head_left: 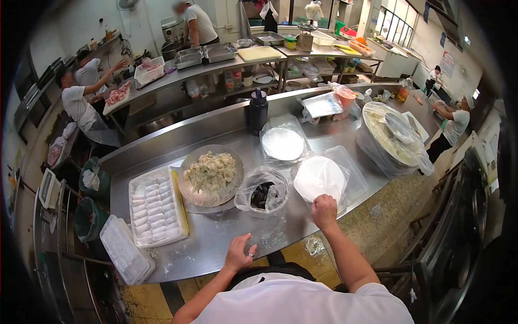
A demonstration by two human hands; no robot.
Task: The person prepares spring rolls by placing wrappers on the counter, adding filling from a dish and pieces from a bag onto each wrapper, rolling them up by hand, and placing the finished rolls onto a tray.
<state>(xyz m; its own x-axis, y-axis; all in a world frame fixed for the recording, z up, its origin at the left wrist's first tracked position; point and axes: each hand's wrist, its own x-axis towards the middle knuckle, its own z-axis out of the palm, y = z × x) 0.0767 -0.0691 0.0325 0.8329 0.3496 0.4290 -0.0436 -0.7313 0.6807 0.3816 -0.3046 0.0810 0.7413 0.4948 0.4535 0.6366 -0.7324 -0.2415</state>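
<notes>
My right hand is closed, fingertips pinched at the near edge of a stack of thin white round wrappers lying on plastic. My left hand rests at the steel table's front edge, fingers apart, with a ring on one finger and nothing in it. Between and beyond my hands stands a plastic-lined bowl with dark pieces inside. To its left, a round metal tray bears a heap of pale chopped filling. A white container farther left holds rows of white rolls.
A second round white stack lies behind, near a dark squeeze bottle. A large plastic-covered basin stands right. A lidded white box overhangs the left edge. Several people work at other counters.
</notes>
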